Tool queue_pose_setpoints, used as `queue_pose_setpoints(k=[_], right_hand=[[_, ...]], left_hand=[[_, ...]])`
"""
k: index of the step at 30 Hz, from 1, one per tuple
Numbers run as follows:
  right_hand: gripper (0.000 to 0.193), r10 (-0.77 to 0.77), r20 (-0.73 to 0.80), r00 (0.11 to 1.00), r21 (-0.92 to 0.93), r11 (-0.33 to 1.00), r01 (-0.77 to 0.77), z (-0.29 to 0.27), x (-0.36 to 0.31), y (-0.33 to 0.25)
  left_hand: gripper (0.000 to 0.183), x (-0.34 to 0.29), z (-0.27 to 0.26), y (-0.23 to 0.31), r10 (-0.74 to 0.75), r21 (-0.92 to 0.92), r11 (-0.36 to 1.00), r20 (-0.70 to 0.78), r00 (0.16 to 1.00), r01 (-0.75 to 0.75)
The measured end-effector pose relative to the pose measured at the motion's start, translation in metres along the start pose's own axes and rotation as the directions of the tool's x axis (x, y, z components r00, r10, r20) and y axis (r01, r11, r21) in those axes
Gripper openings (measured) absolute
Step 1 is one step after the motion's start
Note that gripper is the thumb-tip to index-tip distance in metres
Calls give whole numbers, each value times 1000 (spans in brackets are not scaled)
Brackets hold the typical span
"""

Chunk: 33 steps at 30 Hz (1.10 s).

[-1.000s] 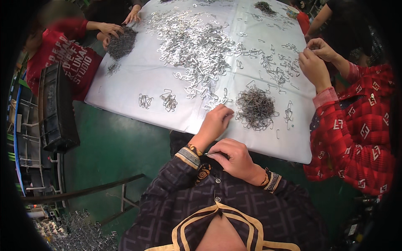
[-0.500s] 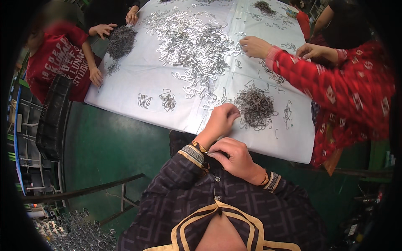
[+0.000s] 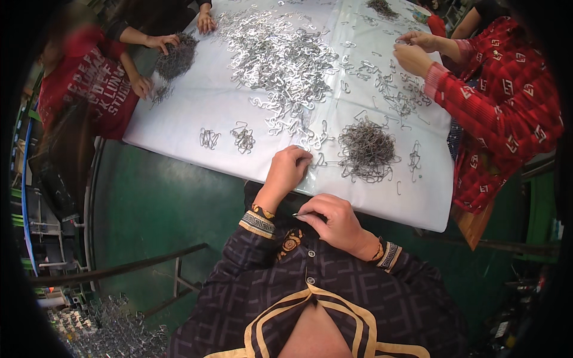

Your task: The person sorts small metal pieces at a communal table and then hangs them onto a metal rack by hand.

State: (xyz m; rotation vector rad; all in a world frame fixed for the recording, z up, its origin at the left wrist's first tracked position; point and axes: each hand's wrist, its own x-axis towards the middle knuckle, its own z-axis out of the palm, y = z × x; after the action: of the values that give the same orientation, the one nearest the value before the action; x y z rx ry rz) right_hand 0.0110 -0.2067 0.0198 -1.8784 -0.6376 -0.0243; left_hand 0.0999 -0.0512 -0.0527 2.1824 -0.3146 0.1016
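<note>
My left hand (image 3: 289, 169) rests at the table's near edge, fingers drawn together beside the lowest silver S-shaped hooks (image 3: 310, 141). What lies between its fingertips, if anything, is hidden. Closer to my body, my right hand (image 3: 335, 222) pinches a small metal piece (image 3: 296, 215) between thumb and forefinger; only its shiny tip shows. Just right of my left hand lies a heap of dark bent wire clips (image 3: 367, 150), with a few loose ones around it. The large pile of flat silver hooks (image 3: 280, 62) spreads across the middle of the white-covered table (image 3: 197, 110).
Two small clusters of wire clips (image 3: 242, 139) lie left of my left hand. At right, a person in a red patterned sleeve (image 3: 477, 104) works with both hands (image 3: 415, 52). Across at left, other people's hands touch another wire heap (image 3: 176, 58). A metal rail (image 3: 143, 267) stands lower left.
My left hand has moved left, from the wire heap toward the silver hooks. My right hand stays nearly in place. The red-sleeved person's hands have drawn back to the right from the silver pile.
</note>
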Motion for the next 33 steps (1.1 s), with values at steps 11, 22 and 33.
queue_pose_setpoints(k=[11, 22, 33], right_hand=[[9, 16, 8, 1000, 1, 1000, -16, 2, 0, 1], [9, 57, 12, 998, -2, 998, -57, 2, 2, 2], [8, 193, -52, 980, 3, 981, -193, 2, 4, 1]], left_hand=[[5, -3, 20, 1, 124, 314, 944, -53, 991, -102], [4, 7, 19, 14, 97, 549, 823, 115, 989, -145], [11, -6, -30, -5, -197, -287, 942, -51, 979, 175]])
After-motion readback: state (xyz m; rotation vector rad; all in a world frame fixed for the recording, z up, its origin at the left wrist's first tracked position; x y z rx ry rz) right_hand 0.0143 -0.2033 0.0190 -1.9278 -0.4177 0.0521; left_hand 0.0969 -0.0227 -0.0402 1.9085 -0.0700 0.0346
